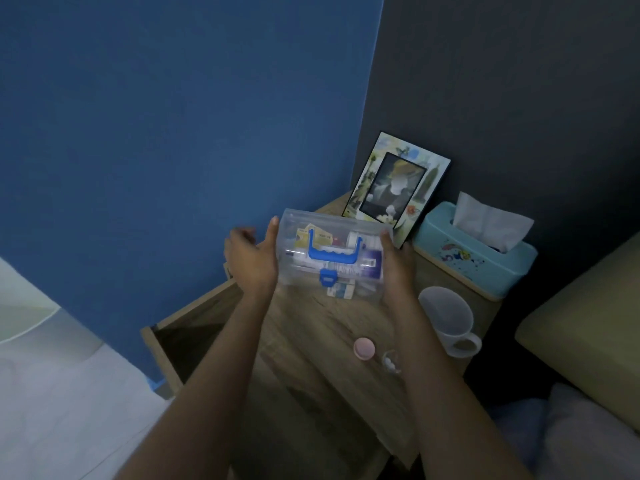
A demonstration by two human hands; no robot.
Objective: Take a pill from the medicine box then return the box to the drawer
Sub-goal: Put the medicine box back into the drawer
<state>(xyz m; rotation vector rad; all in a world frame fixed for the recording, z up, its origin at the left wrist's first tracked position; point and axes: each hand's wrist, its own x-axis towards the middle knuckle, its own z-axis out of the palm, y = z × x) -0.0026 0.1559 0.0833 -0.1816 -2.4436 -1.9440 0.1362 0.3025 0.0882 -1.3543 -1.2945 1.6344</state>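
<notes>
At frame centre, clear plastic medicine box with blue handle (pixel 332 254) gripped between left hand (pixel 254 259) and right hand (pixel 396 268), fingers pressed on ends; wooden drawer (pixel 187 320) open lower left.

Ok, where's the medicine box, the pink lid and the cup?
medicine box (pixel 332 251): head view, on its blue handle.
pink lid (pixel 364 348): head view, middle of its top.
cup (pixel 446 315): head view, on its inner wall.

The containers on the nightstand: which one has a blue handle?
The clear medicine box, held between both hands; the teal tissue box and the mug have none.
</notes>
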